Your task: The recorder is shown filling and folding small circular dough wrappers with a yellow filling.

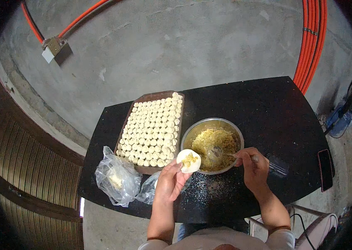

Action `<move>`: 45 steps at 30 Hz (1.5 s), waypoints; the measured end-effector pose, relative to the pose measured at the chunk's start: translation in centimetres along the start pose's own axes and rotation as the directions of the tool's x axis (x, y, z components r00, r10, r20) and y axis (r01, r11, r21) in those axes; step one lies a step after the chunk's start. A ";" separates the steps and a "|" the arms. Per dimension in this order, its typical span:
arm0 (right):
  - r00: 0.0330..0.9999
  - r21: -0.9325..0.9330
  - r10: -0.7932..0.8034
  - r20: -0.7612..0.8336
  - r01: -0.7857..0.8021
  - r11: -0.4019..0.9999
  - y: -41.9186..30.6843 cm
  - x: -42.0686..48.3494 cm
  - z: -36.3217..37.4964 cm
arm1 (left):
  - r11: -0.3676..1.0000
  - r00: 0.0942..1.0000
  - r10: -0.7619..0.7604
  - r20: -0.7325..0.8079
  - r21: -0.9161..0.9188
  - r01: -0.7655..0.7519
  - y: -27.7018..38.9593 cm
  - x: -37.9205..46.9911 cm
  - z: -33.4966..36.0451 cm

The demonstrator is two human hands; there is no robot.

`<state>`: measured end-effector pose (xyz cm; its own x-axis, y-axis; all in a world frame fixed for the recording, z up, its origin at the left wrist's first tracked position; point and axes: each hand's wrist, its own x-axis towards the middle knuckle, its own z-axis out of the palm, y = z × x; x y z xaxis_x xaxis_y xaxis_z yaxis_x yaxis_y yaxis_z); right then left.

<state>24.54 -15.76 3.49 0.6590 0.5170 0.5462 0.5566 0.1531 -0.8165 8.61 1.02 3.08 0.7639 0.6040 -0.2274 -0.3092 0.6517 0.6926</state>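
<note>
A round dough wrapper (184,170) with some yellowish filling on it rests in my left hand (169,182), held by the fingers near the bowl's left rim. My right hand (253,167) grips the handle of a metal spoon (216,153), whose bowl lies against the crumbly yellow filling (215,139). That filling is inside a round stainless steel bowl (241,132). To the left of the bowl, a brown tray (181,125) holds many small pleated dumplings (151,131) in close rows.
A clear plastic bag (118,178) with pale dough stands at the table's left front, another bag (148,190) beside it. White flour is scattered on the black table (257,103) before me. A phone (325,170) lies at the right edge; a chair (316,231) stands below.
</note>
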 end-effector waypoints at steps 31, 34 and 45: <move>0.899 0.188 -0.420 0.122 0.394 0.900 -1.1 -1.1 0.4 | 1.000 0.997 -0.009 0.071 0.028 0.007 -0.2 -0.2 0.8; 0.913 0.125 -0.402 0.068 0.392 0.912 -1.3 -0.9 -0.1 | 0.997 0.999 0.011 0.031 0.070 -0.014 -0.2 -0.1 0.3; 0.980 -0.036 0.188 0.070 -0.185 0.982 2.0 -0.6 0.7 | 0.994 0.995 0.100 0.004 0.039 -0.100 0.3 -0.2 0.0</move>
<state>24.89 -15.17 1.40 0.7149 0.5939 0.3691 0.4426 0.0243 -0.8964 8.41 1.12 3.34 0.7318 0.6638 -0.1542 -0.3615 0.5699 0.7379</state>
